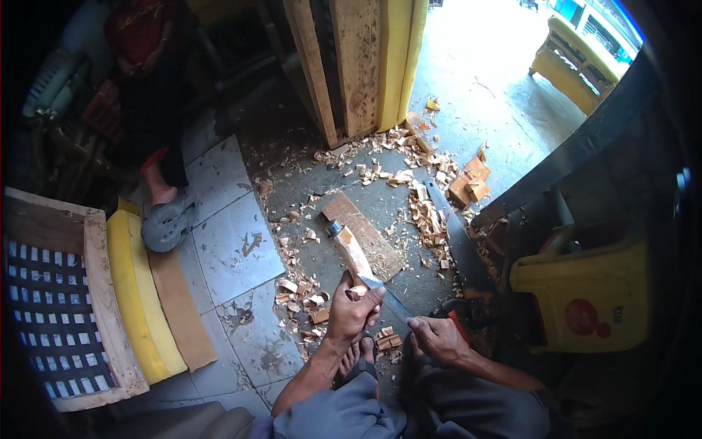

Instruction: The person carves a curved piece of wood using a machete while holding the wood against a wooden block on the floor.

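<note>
The left hand [352, 311] grips a pale stick [352, 252] pointing away; the right hand [439, 340] holds a knife [393, 301], blade at the stick. Beyond both hands, a board [369, 234] lies among shavings [430, 216]. Right of them is a yellow jug [563, 289]; left, a frame [106, 300].

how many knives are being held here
1: the knife in the right hand, its blade against the wood in the left hand. The other person sits too far in shadow to rule out another.
</note>
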### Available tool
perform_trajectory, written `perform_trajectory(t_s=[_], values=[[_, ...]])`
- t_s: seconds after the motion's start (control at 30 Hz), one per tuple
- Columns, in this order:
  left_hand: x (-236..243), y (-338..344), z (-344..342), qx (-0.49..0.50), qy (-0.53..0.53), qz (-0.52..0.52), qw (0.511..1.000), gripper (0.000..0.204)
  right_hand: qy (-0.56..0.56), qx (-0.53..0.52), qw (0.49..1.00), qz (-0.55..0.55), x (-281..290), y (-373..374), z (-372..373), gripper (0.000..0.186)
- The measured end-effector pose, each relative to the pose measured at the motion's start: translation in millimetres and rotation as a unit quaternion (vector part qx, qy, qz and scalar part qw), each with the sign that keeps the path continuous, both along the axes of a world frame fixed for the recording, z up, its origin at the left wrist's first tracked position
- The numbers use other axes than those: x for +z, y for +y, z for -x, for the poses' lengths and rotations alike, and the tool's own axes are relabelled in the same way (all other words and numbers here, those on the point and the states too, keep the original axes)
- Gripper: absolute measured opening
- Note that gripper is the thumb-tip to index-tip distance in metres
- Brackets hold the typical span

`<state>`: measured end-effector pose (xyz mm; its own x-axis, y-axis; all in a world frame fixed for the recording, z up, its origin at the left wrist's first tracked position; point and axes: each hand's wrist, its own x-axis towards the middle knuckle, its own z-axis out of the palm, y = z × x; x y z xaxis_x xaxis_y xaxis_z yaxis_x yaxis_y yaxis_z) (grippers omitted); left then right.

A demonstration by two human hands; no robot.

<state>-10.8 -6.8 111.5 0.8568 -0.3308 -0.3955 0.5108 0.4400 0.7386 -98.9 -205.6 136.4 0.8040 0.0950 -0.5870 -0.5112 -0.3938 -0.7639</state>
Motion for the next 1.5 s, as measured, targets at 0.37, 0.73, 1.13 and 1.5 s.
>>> perform_trajectory(t_s=[0.37, 0.73, 1.13, 1.5], values=[[2, 31, -15, -0.133, -0.078, -0.061, 0.986, 0.064, 0.215, 0.048, 0.965, -0.138, 14, -35, -17, 0.053], [-5, -2, -2, -0.004, 0.036, 0.072, 0.997, 0.046, -0.153, -0.040, 0.979, 0.130, -17, 5, 4, 0.045], [-20, -2, -6, -0.065, 0.023, 0.303, 0.950, 0.070, -0.069, -0.131, 0.985, -0.086, 2, -7, -16, 0.045], [-12, -26, 6, -0.087, -0.008, 0.282, 0.955, 0.058, -0.102, -0.150, 0.955, -0.234, 15, 0, -37, 0.043]])
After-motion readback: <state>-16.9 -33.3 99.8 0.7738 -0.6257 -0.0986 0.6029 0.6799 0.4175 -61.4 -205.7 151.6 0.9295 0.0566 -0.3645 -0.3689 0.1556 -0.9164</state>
